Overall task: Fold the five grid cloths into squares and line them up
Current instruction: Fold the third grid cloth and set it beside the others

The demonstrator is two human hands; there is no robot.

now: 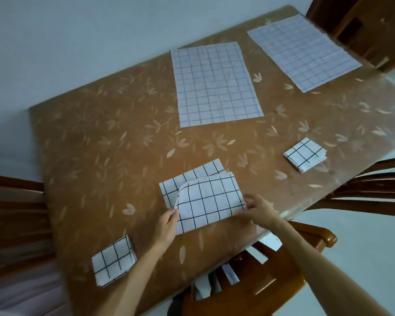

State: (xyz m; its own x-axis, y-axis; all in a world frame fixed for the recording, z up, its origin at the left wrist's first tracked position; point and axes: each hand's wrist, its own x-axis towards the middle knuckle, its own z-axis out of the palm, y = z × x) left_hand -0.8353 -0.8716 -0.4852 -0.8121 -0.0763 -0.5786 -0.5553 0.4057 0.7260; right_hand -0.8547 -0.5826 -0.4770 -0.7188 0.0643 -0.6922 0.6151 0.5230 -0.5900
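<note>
- Folded grid square (113, 261) lies left of the left forearm.
- Left hand (167, 226) pinches the half-folded cloth (208, 199) at its lifted left corner.
- Right hand (259, 210) pinches its right corner.
- Second folded square (304, 154) lies well apart, further right.

Arms: 2 forearms are showing bare along their whole visible length.
Left grip (167, 221): fingers and wrist are showing bare.
Right grip (259, 209): fingers and wrist are likewise showing bare.
</note>
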